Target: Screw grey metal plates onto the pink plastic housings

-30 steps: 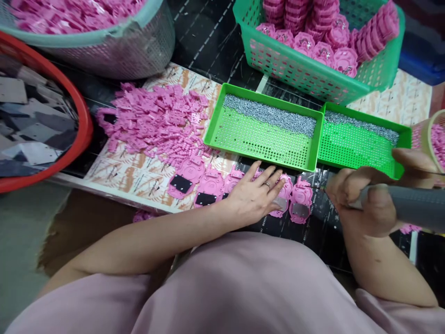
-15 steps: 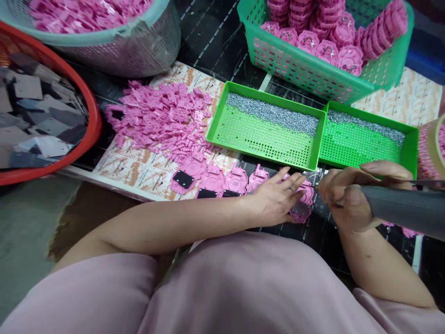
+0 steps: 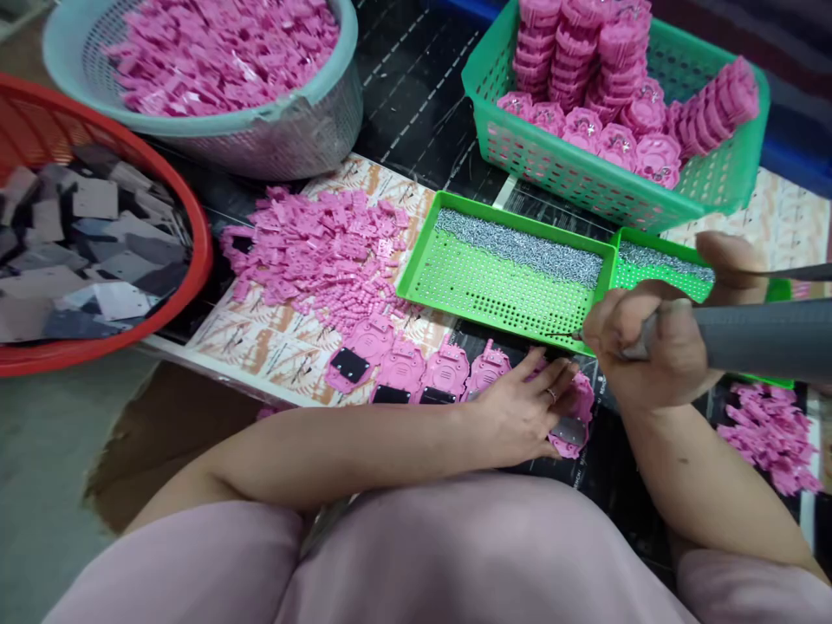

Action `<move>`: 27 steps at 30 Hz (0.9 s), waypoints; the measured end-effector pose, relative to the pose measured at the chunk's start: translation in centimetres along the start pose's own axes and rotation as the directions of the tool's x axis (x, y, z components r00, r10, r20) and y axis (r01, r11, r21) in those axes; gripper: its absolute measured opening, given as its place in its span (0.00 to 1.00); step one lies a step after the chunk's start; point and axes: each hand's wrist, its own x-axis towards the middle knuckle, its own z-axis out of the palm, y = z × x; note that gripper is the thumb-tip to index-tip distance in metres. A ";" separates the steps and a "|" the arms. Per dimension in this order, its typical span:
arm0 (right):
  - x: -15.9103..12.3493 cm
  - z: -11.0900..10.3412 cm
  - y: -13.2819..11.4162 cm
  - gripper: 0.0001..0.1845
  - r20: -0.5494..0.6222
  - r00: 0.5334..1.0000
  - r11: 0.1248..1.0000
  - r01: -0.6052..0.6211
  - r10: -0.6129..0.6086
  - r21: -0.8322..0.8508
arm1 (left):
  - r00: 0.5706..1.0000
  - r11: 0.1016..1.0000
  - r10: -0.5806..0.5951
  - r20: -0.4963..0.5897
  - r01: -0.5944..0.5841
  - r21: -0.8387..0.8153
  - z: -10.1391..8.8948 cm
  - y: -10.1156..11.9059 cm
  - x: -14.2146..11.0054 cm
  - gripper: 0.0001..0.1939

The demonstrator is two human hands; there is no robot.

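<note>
While green tray (image 3: 500, 286) holds screws along far wall, right hand (image 3: 650, 347) clenched round grey screwdriver (image 3: 760, 338), axis horizontal, tip pointing left; left hand (image 3: 520, 407) flat, fingers spread, pressing pink housing (image 3: 572, 425).

Single head-worn view, looking steeply down, close over the lap and worktable (image 3: 416, 113)

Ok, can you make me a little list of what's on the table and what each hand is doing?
left hand: pressing flat on a pink plastic toy shell
right hand: gripping a grey cylindrical power screwdriver
row: four more pink shells lying beside it
front tray: bright green perforated tray with silver screws
loose pile: small pink plastic pieces
red round basket: grey square pads
</note>
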 end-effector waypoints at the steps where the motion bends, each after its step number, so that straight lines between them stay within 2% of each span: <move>1: 0.0 0.3 0.6 0.09 0.010 1.000 0.999 0.025 -0.026 0.028 | 1.000 1.000 -0.001 -0.022 0.000 -0.006 0.2 0.0 -0.1 0.38; 4: -0.3 0.4 1.5 0.07 0.055 0.999 1.000 0.002 -0.003 0.022 | 0.998 1.000 -0.007 -0.069 0.005 -0.018 0.8 0.1 -0.1 0.38; 8: -0.9 -0.1 2.0 0.15 0.088 0.995 0.998 -0.036 0.040 -0.043 | 0.997 1.000 -0.012 -0.073 0.010 -0.029 1.2 0.2 -0.1 0.34; 12: -1.1 -0.2 2.3 0.20 0.129 0.990 0.998 -0.052 0.058 -0.048 | 0.997 1.000 -0.013 -0.071 0.012 -0.025 0.8 0.2 -0.1 0.36; 17: -1.4 -0.3 3.0 0.05 0.108 0.994 0.999 -0.027 0.025 0.020 | 0.999 1.000 -0.019 -0.032 0.018 -0.014 0.1 0.1 -0.1 0.37; 20: -1.3 -0.2 3.4 0.17 0.094 0.995 0.999 0.037 -0.038 0.019 | 1.000 1.000 -0.021 -0.023 0.020 -0.013 0.1 0.2 -0.1 0.36; 22: -1.1 0.0 2.9 0.20 0.078 0.995 0.998 0.063 -0.065 0.027 | 1.000 1.000 -0.018 -0.007 0.018 -0.013 0.1 0.2 0.0 0.36; 23: -0.9 0.0 2.3 0.18 0.074 0.995 0.997 0.067 -0.069 0.032 | 1.000 1.000 -0.017 0.005 0.017 -0.013 0.1 0.2 0.0 0.36; 25: -0.8 -0.2 0.5 0.04 0.071 0.993 0.995 0.087 -0.090 0.051 | 1.000 1.000 -0.012 0.026 0.012 -0.019 0.1 0.1 0.1 0.35; 26: -0.8 -0.5 -0.6 0.05 0.072 0.994 0.996 0.075 -0.079 0.048 | 0.999 1.000 -0.012 0.037 0.013 -0.026 0.0 0.0 0.1 0.35; 27: -1.0 -0.9 -1.7 0.12 0.072 0.996 0.999 0.043 -0.045 0.031 | 0.999 0.999 -0.012 0.049 0.014 -0.035 -0.1 0.0 0.2 0.36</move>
